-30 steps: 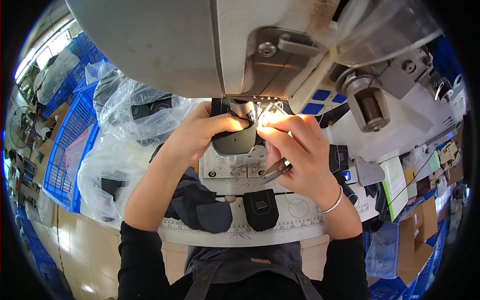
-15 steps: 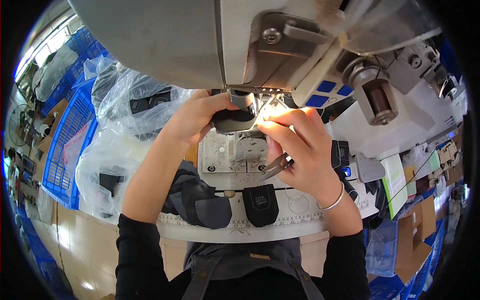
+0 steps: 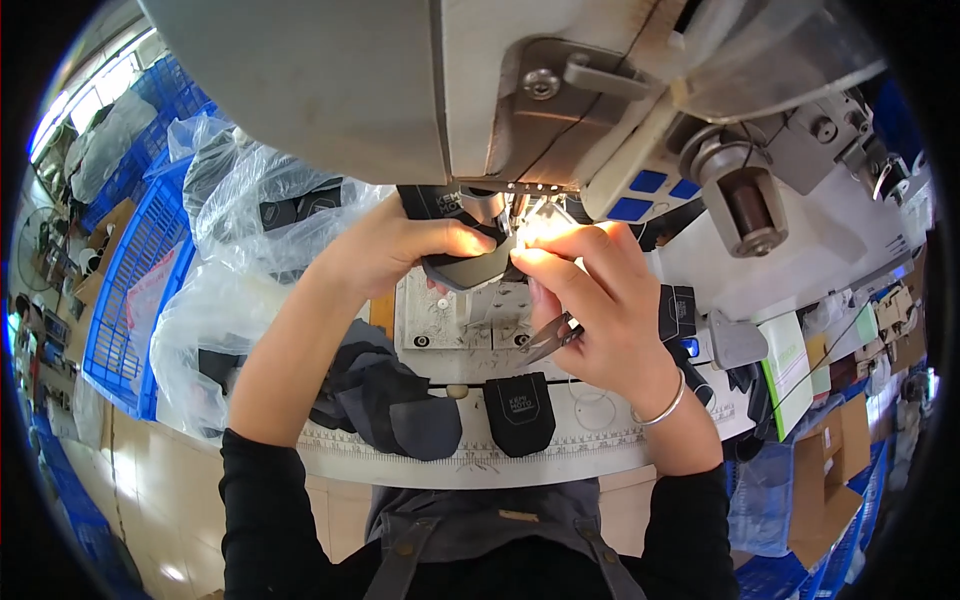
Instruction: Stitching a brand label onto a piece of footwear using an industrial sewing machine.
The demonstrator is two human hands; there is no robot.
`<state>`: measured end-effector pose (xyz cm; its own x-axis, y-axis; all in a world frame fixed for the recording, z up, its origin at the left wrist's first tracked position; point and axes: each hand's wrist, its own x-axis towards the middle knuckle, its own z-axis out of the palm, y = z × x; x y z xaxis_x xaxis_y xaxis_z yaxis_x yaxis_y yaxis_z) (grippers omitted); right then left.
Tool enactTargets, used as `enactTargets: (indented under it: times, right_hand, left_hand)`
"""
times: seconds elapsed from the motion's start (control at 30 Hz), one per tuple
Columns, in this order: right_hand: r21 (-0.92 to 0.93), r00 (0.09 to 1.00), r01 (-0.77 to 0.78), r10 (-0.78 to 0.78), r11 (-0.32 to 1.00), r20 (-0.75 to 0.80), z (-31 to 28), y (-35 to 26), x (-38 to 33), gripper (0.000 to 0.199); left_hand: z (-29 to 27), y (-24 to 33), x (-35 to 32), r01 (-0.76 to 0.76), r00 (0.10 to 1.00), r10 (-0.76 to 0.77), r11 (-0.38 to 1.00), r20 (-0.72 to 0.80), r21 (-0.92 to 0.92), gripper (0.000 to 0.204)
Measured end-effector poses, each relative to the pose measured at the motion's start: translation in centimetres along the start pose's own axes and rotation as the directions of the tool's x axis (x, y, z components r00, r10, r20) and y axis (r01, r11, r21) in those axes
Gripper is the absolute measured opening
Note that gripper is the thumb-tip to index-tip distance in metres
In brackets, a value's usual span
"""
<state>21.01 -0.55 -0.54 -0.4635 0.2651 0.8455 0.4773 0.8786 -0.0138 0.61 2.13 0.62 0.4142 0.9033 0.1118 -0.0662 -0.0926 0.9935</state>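
Observation:
My left hand (image 3: 385, 245) grips a black fabric pouch (image 3: 470, 268), thumb on top, under the lit needle area of a sewing machine (image 3: 330, 80). At the pouch's right edge my right hand (image 3: 595, 290) pinches with thumb and forefinger beside the needle; glare hides what lies between the fingertips. A small pair of thread snips (image 3: 548, 342) is tucked in the same hand, blades pointing left. Below, on the white table (image 3: 400, 472), lie a finished-looking black pouch (image 3: 519, 414) and a heap of dark grey fabric pieces (image 3: 385, 400).
Clear plastic bags (image 3: 260, 220) with black pouches lie left, beside a blue crate (image 3: 125, 310). A brown thread spool (image 3: 748, 205) sits on the machine's right. More black pouches (image 3: 678, 310) lie right of my hand; a cardboard box (image 3: 830, 470) stands at lower right.
My left hand has turned and shifted the pouch slightly nearer to me, so more of it shows. The right hand keeps its pinch near the needle. A dark thread now crosses the machine's front.

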Motion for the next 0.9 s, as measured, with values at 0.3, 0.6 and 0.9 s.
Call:
enactTargets:
  times: [0.3, 0.6, 0.9]
  right_hand:
    - [-0.069, 0.999, 0.045, -0.043, 0.997, 0.034, -0.2, 0.1, 0.3, 0.050]
    - [-0.085, 0.999, 0.034, -0.031, 0.996, 0.029, -0.3, 0.1, 0.1, 0.050]
    - [-0.033, 1.000, 0.013, -0.014, 0.999, -0.012, 0.1, 0.1, 0.0, 0.034]
  left_hand:
    - [-0.3, 0.2, 0.3, 0.023, 0.999, -0.018, 0.994, 0.047, -0.110, 0.029]
    - [0.2, -0.2, 0.3, 0.010, 1.000, -0.012, 0.990, -0.016, -0.141, 0.025]
    - [0.6, 0.1, 0.2, -0.010, 0.995, -0.007, 0.985, -0.099, -0.171, 0.018]
